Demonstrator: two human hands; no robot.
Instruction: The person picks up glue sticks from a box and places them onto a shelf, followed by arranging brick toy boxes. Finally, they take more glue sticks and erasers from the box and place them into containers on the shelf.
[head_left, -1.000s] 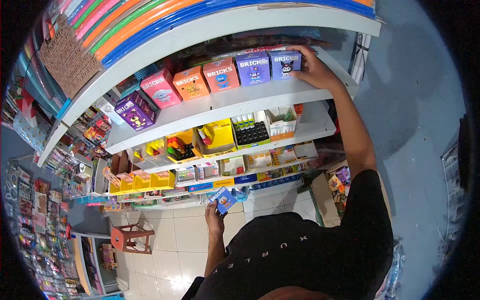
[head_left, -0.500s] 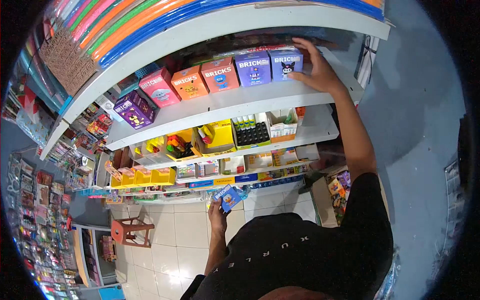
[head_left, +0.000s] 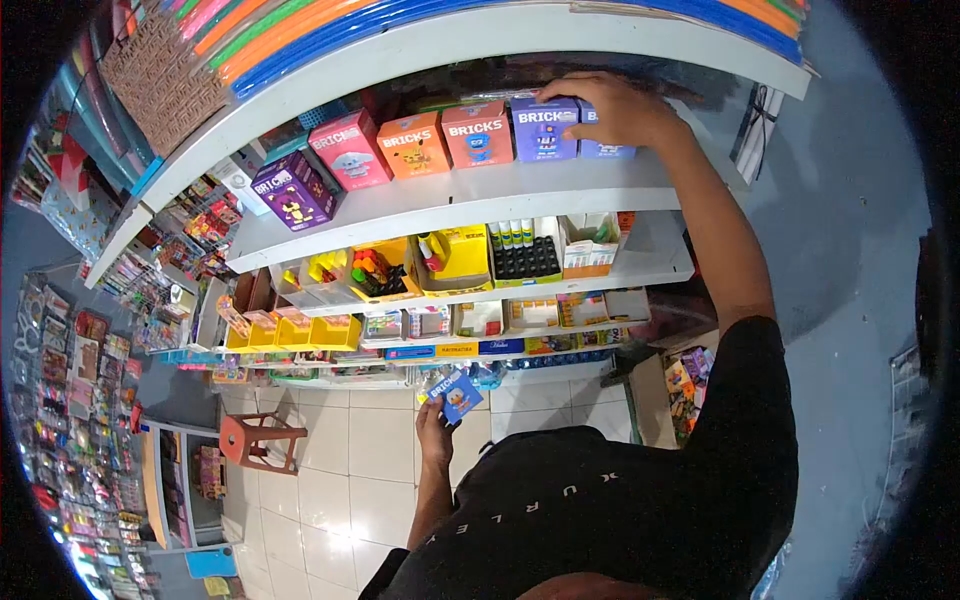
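Observation:
My left hand (head_left: pixel 435 435) is low in front of the shelves, closed on the lower left corner of a blue BRICKS box (head_left: pixel 457 397). Up on the top shelf (head_left: pixel 450 205), my right hand (head_left: pixel 610 108) reaches over the two boxes at the right end. Its fingers are spread, with the tips at the top and right side of a violet BRICKS box (head_left: pixel 545 130). Behind the palm, another violet box (head_left: pixel 607 143) is partly covered. To their left stand a red-orange box (head_left: pixel 478 134), an orange box (head_left: pixel 413 145), a pink box (head_left: pixel 350 150) and a tilted dark purple box (head_left: pixel 293 192).
Lower shelves hold a yellow carton (head_left: pixel 455 262), a tray of glue sticks (head_left: pixel 525 255) and yellow bins (head_left: pixel 294 334). A red-brown stool (head_left: pixel 262 440) stands on the tiled floor. An open cardboard box (head_left: pixel 655 402) is at the lower right.
My right hand has moved left from the end violet box to the one beside it. My left hand still holds the blue box. The view has shifted slightly.

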